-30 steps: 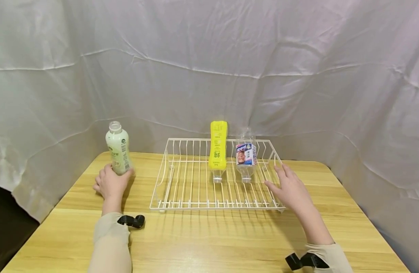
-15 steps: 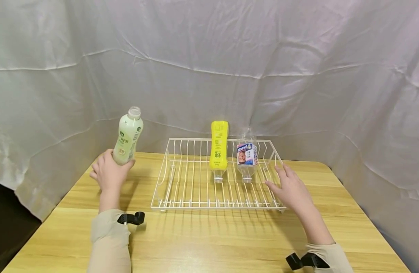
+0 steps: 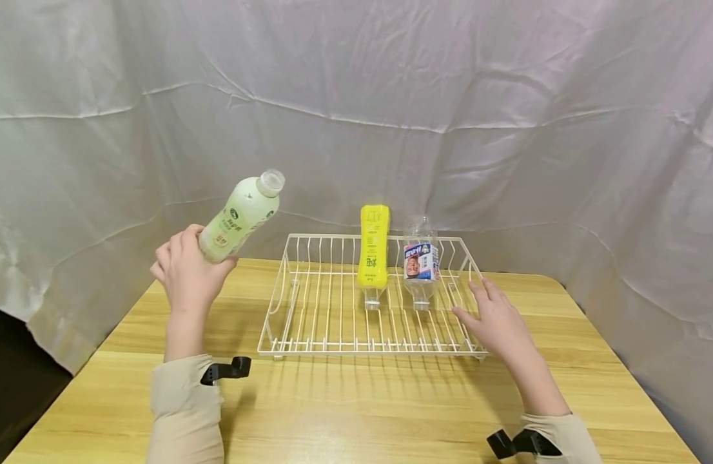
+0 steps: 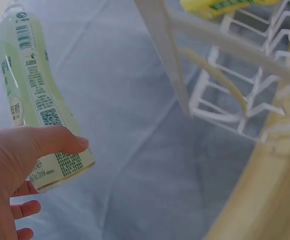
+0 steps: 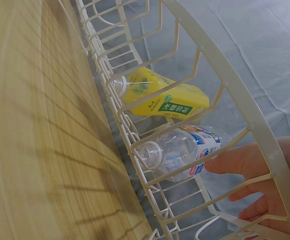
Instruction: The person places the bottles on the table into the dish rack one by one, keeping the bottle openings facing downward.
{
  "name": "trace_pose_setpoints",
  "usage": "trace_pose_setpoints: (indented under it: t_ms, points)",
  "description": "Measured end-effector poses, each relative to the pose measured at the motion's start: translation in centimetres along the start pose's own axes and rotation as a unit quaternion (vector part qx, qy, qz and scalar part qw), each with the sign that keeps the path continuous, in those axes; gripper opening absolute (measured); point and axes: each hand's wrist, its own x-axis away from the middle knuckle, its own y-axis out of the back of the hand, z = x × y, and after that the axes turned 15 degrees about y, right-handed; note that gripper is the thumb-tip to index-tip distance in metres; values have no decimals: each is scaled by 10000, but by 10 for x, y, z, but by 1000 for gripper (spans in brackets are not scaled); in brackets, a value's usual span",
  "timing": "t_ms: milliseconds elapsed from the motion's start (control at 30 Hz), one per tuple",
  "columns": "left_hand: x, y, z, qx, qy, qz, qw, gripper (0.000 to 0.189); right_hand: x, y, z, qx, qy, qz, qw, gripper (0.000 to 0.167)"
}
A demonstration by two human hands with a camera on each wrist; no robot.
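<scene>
My left hand (image 3: 189,274) grips a pale green tea bottle (image 3: 240,216) near its base, raised above the table. The uncapped bottle leans, its mouth up and to the right. In the left wrist view, the thumb lies across the bottle's lower label. My right hand (image 3: 498,319) rests at the right side of a white wire dish rack (image 3: 368,354), its fingers extended over the side rim. In the rack a yellow bottle (image 3: 373,248) and a clear bottle with a blue-and-white label (image 3: 420,263) stand neck down, leaning on the back wires.
The wooden table (image 3: 345,412) carries the rack at its middle. A grey-white cloth (image 3: 356,96) hangs behind and along both sides. Black wrist mounts (image 3: 225,370) sit on both sleeves.
My left hand has lifted the green bottle off the table and tipped its mouth toward the right. My right hand has stayed by the rack's side.
</scene>
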Motion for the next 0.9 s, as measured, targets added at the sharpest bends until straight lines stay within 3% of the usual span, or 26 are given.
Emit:
trace_pose_setpoints:
  t_ms: [367, 600, 900]
  points:
    - [25, 9, -35, 86, -1012, -172, 9947, 67, -1, -1, -2, -15, -32, 66, 10000, 74]
    - [36, -3, -48, -319, -1598, -123, 9866, 69, -1, -1, -2, -4, -9, 51, 10000, 74]
    - [53, -18, -61, -744, -2354, -314, 9685, 71, 0, 1, -1, 71, 95, -77, 9999, 77]
